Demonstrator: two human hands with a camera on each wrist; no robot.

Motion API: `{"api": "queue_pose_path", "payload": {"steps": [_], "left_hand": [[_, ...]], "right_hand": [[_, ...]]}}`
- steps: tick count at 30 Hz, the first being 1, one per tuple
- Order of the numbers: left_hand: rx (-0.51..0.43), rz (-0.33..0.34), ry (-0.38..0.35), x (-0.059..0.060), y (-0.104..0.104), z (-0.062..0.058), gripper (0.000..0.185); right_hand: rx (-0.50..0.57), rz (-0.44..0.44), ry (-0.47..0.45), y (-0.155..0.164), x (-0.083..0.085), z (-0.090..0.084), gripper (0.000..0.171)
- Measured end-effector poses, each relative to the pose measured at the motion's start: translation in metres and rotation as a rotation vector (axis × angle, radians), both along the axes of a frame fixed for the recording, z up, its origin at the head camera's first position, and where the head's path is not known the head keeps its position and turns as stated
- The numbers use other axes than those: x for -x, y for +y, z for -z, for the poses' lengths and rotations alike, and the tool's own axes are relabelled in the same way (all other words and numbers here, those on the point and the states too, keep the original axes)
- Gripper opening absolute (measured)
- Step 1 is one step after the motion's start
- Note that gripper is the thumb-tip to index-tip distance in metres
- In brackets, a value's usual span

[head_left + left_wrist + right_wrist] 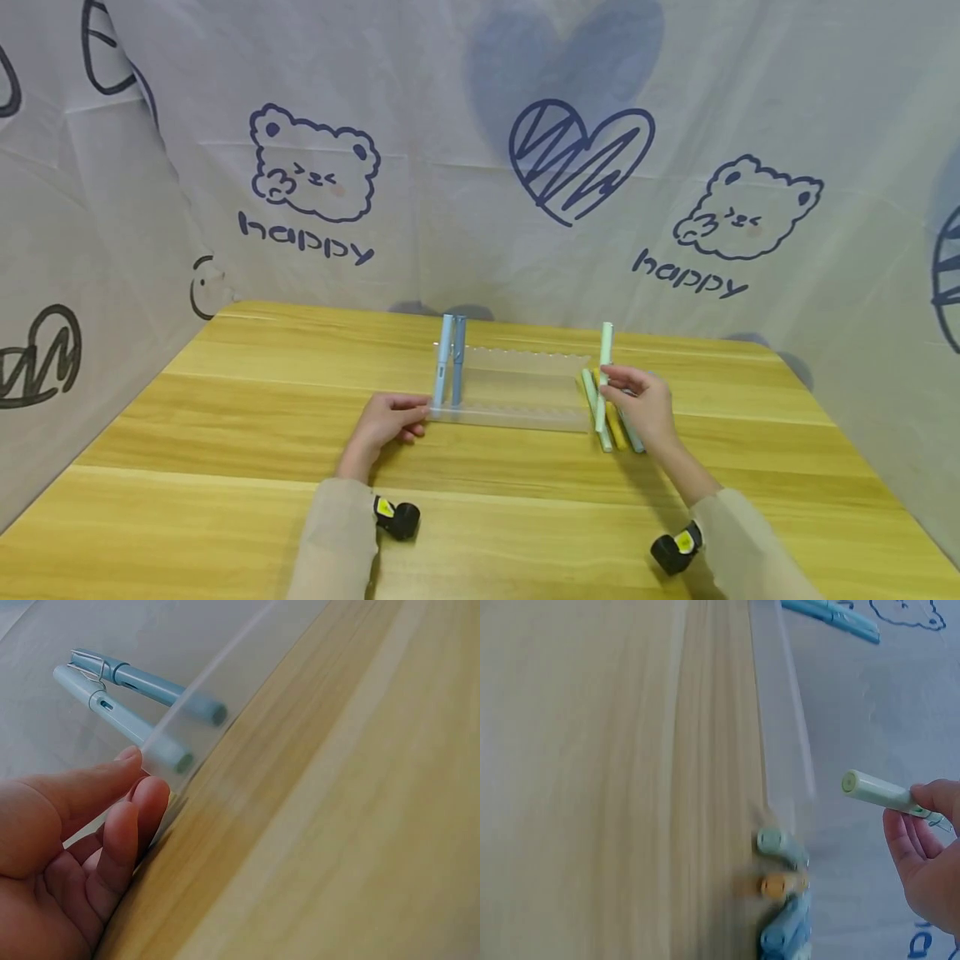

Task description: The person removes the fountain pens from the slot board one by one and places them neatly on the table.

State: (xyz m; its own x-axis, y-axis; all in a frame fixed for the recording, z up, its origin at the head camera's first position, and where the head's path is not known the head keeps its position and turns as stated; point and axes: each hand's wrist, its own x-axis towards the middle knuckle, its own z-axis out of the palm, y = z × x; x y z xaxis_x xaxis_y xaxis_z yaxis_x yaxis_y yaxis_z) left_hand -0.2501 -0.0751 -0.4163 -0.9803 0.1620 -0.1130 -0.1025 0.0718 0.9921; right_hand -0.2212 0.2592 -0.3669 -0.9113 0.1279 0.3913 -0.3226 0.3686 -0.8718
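A clear plastic pen rack [517,421] with notched edges stands on the table. A light blue pen [442,367] and a darker blue pen [459,358] lean in its left end, side by side. My left hand [384,423] pinches the rack's front left corner between thumb and fingers. Just past the rack's right end, my right hand [649,410] holds a pale green pen [881,792] raised and nearly upright, pinched between thumb and fingertips. Beneath it lie loose pens: a green pen [772,840], a yellow pen [777,886] and blue pens [781,930], partly hidden by the hand.
The wooden table [480,533] runs from the person to a pale cloth backdrop [450,167] with bear and heart drawings. That cloth hangs close behind the rack and along both sides. Each wrist carries a small black camera [403,520].
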Motion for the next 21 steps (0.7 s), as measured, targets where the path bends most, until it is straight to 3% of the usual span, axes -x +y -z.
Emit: {"api": "queue_pose_path", "payload": {"steps": [8, 14, 16, 21], "left_hand": [[-0.007, -0.007, -0.010, 0.000, 0.000, 0.000, 0.028], [0.002, -0.012, -0.008, 0.001, 0.000, 0.001, 0.028], [0.008, -0.012, -0.003, 0.001, 0.000, 0.001, 0.028], [0.014, -0.011, -0.001, 0.001, 0.000, 0.002, 0.027]], "right_hand": [[-0.053, 0.042, 0.019, 0.033, 0.000, 0.007, 0.024], [-0.097, 0.072, -0.017, 0.074, 0.020, 0.031, 0.021], [-0.107, 0.088, -0.040, 0.078, 0.020, 0.028, 0.022], [-0.112, 0.099, -0.100, 0.069, 0.003, -0.002, 0.031]]}}
